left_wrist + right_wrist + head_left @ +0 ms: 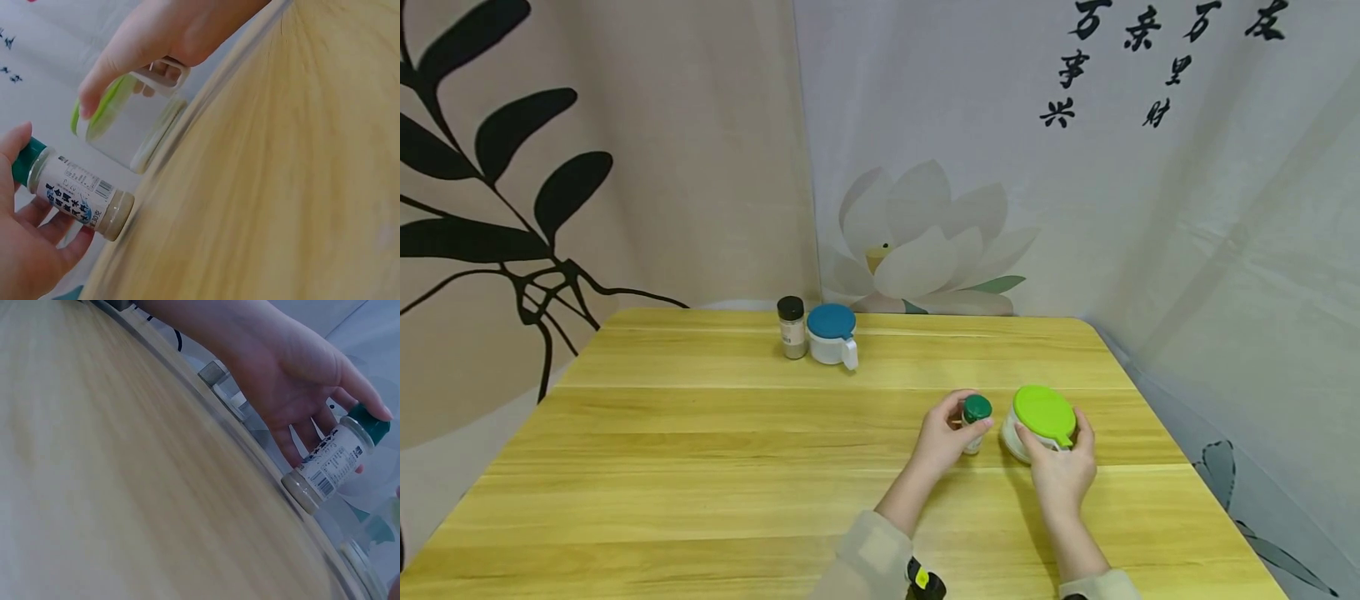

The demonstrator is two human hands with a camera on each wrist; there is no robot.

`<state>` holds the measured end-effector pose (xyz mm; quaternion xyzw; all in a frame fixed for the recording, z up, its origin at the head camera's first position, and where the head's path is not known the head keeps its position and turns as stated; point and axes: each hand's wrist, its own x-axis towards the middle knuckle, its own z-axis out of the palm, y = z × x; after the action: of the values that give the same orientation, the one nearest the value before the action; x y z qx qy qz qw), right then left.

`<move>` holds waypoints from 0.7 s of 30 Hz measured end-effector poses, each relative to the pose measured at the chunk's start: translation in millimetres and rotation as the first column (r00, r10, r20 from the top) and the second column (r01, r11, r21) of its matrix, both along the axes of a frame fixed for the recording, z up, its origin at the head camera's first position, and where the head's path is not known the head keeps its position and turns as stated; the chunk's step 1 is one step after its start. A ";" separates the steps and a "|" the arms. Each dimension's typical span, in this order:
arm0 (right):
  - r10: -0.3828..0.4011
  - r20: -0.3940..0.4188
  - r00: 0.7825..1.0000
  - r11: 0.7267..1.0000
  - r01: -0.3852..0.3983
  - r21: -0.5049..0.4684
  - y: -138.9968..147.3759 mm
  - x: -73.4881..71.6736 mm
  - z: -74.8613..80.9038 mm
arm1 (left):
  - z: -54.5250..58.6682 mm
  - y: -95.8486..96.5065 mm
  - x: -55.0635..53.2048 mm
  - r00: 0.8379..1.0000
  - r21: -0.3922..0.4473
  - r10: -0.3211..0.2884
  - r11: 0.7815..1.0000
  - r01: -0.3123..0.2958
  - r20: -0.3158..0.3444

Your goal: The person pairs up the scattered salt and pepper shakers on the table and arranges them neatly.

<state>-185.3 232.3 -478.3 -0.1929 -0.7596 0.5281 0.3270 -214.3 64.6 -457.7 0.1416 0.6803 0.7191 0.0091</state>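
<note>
Wood-grained table (pixel 700 483) spreads before you; toward its right edge your right hand (pixel 1063 477) clamps its fingers on a lime-lidded pot (pixel 1043 411), and your left hand (pixel 944 435) pinches a green-capped jar (pixel 977 407) between thumb and fingers. Along the back edge stand a blue-lidded pot (pixel 831 335) and a black-capped jar (pixel 792 330)

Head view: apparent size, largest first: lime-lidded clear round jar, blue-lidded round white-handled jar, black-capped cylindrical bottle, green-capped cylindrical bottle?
1. Lime-lidded jar, though nearer the camera
2. Blue-lidded jar
Unranked: black-capped bottle and green-capped bottle; similar, and the left hand partly covers the latter.
</note>
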 end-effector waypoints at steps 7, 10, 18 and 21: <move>0.008 0.004 1.000 1.000 -0.008 -0.001 -1.0 0.6 0.6 | -14.7 7.2 -6.3 1.000 -0.011 0.003 1.000 -0.003 -0.011; 0.008 0.004 1.000 1.000 -0.008 0.001 -1.7 0.6 0.7 | -15.3 8.1 -6.0 1.000 -0.007 0.002 1.000 -0.002 -0.009; 0.021 0.012 1.000 0.999 -0.021 -0.027 -2.5 2.2 1.0 | -17.2 9.1 -5.8 1.000 0.012 -0.005 1.000 0.005 -0.010; 0.020 0.018 1.000 0.999 -0.020 -0.029 -2.1 2.7 0.2 | -17.8 9.3 -5.8 1.000 0.015 -0.005 1.000 0.005 -0.006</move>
<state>-182.6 230.1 -478.0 -0.1948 -0.7567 0.5405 0.3121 -220.1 73.9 -475.5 0.1452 0.6744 0.7239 0.0078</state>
